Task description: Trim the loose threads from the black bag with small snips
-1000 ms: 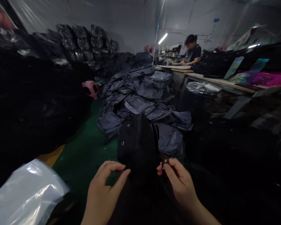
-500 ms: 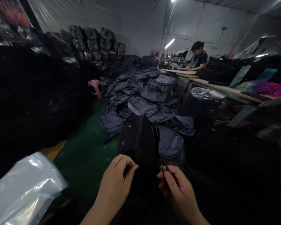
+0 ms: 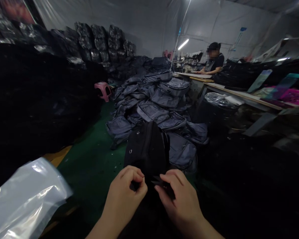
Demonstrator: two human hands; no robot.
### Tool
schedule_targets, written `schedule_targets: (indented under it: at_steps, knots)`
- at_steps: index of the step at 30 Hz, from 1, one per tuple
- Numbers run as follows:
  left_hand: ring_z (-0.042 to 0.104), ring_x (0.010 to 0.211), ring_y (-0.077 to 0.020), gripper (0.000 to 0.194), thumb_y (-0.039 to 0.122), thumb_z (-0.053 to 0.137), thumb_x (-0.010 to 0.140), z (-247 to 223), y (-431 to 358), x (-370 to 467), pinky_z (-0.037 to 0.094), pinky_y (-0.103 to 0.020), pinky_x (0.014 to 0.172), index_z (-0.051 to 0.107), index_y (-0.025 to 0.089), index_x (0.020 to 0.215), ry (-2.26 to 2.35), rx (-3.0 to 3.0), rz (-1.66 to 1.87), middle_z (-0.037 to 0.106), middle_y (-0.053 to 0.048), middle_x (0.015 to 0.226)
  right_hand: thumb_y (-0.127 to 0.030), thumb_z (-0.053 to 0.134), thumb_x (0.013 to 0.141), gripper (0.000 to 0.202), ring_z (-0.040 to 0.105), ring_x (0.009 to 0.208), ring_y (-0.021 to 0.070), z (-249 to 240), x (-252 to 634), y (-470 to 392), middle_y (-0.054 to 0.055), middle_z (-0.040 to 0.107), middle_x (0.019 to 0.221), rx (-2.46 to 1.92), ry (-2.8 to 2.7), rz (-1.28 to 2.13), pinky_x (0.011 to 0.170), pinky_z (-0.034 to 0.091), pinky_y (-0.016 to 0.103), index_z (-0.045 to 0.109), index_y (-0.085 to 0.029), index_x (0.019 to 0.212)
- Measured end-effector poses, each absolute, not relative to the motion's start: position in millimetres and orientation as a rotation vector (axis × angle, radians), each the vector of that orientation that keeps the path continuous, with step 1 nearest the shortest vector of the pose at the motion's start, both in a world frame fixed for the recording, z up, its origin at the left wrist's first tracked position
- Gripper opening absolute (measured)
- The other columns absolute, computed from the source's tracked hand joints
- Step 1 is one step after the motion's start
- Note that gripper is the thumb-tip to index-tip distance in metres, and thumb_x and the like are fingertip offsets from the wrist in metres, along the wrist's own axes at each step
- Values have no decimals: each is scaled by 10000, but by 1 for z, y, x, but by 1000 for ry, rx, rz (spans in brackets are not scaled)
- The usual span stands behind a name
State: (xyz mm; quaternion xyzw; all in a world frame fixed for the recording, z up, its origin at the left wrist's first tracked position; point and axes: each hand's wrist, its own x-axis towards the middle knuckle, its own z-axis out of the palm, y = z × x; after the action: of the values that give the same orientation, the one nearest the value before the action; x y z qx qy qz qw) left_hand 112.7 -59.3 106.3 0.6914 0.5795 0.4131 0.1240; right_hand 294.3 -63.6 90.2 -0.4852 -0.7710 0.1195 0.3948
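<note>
A black bag [image 3: 148,146] with two small metal rings on its left side stands upright in front of me. At its near end my left hand [image 3: 128,191] is closed, thumb and index finger pinched together; what lies between the tips is too small to name. My right hand [image 3: 178,192] is close by on the right, fingers curled round a small dark pointed tool [image 3: 156,181], whose tip points left toward my left hand. The lower part of the bag merges into the dark.
Grey bags [image 3: 153,111] lie heaped beyond the black one. Clear plastic sheets [image 3: 30,199] are at lower left, a pink stool [image 3: 104,91] stands on the green floor [image 3: 97,146]. A person [image 3: 213,61] works at a long table [image 3: 244,96] at the back right.
My right hand has moved left and closer to my left hand, bringing the small dark tool with it. My left hand stays pinched in nearly the same place.
</note>
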Motion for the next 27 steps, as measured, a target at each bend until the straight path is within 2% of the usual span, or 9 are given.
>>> schedule_targets:
  at_steps: [10, 16, 20, 21, 23, 25, 27]
  knots:
    - [583, 749, -122, 152, 130, 569, 725, 103, -61, 108, 464, -266, 676, 457, 210, 661, 1680, 2029, 1230, 596, 10, 796, -206, 520, 880, 176, 554, 715, 186, 97, 269, -57, 75, 637, 820, -1151, -2033, -42, 631, 460, 318, 665, -164, 971]
    - [586, 739, -121, 158, 134, 583, 728, 106, -62, 109, 462, -257, 666, 467, 206, 650, 1639, 2037, 1232, 601, 11, 785, -171, 528, 871, 159, 554, 688, 183, 95, 265, -53, 72, 638, 774, -1125, -2052, -86, 614, 455, 314, 664, -151, 951]
    - [605, 789, -138, 131, 239, 613, 761, 104, -59, 94, 480, -274, 724, 509, 210, 686, 1771, 1796, 1390, 622, 0, 839, -192, 553, 862, 114, 571, 753, 181, 92, 272, -51, 69, 623, 838, -1121, -1935, 83, 661, 483, 312, 636, -176, 939]
    - [613, 839, -152, 104, 273, 622, 762, 102, -56, 86, 488, -292, 762, 538, 212, 750, 1838, 1674, 1487, 632, -14, 897, -204, 561, 858, 117, 574, 788, 182, 91, 275, -51, 73, 613, 879, -1145, -1875, 162, 677, 491, 310, 622, -182, 955]
    - [619, 941, -191, 234, 330, 647, 744, 94, -48, 70, 501, -336, 823, 566, 212, 929, 1915, 1430, 1644, 633, -55, 1021, -234, 575, 847, 171, 572, 851, 185, 90, 279, -50, 84, 583, 958, -1199, -1749, 326, 703, 504, 307, 587, -192, 1013]
    - [629, 968, -223, 369, 380, 662, 724, 84, -42, 57, 519, -365, 825, 568, 195, 1030, 1891, 1295, 1595, 644, -87, 1049, -283, 612, 818, 266, 566, 878, 188, 88, 282, -49, 88, 555, 1002, -1234, -1669, 458, 709, 513, 302, 551, -199, 1063]
    - [662, 882, -231, 347, 445, 617, 750, 76, -41, 54, 544, -355, 764, 620, 181, 975, 1813, 1245, 1374, 689, -81, 932, -326, 662, 773, 329, 565, 854, 184, 84, 283, -48, 76, 545, 1000, -1261, -1660, 553, 686, 516, 290, 537, -207, 1053]
